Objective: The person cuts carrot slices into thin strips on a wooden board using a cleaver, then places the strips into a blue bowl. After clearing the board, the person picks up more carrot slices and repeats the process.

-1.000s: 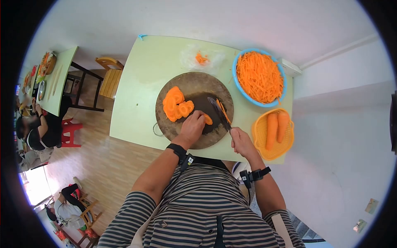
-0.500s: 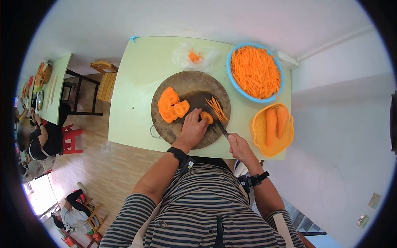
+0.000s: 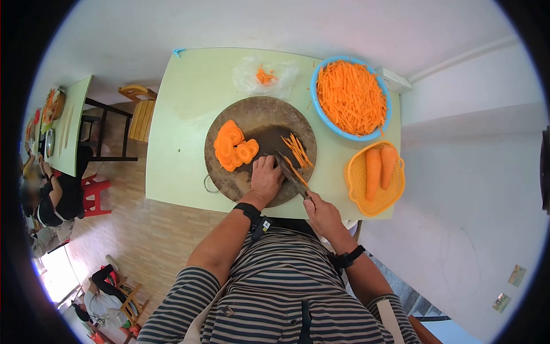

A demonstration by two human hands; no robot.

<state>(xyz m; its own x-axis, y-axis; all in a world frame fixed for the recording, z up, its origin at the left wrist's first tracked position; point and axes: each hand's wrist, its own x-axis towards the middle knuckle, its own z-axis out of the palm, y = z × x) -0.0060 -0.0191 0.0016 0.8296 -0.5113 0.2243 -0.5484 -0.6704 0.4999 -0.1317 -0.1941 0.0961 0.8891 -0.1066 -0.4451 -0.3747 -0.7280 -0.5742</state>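
My left hand [image 3: 267, 176] is on the round wooden chopping board [image 3: 229, 184], fingers curled down over carrot slices that they mostly hide. Wrapped round a handle, my right hand [image 3: 324, 214] grips a kitchen knife [image 3: 293, 174]. Its dark blade stands against the fingertips of my left hand. A few cut carrot shreds lie along the blade's right side. A small heap of carrot shreds [image 3: 297, 151] is further right on the board. To the left lies an overlapping pile of carrot slices [image 3: 230, 144].
A blue basin [image 3: 314, 102] full of shredded carrot stands at the back right of the green table [image 3: 177, 120]. Before it, a yellow basket [image 3: 356, 192] holds two whole carrots [image 3: 373, 174]. Carrot bits lie on a plastic bag [image 3: 281, 77]. Other people sit at the left.
The knife has moved left against my left hand, and my right hand has come left with it. New shreds lie beside the blade. The slice visible at my left fingertips is now hidden.
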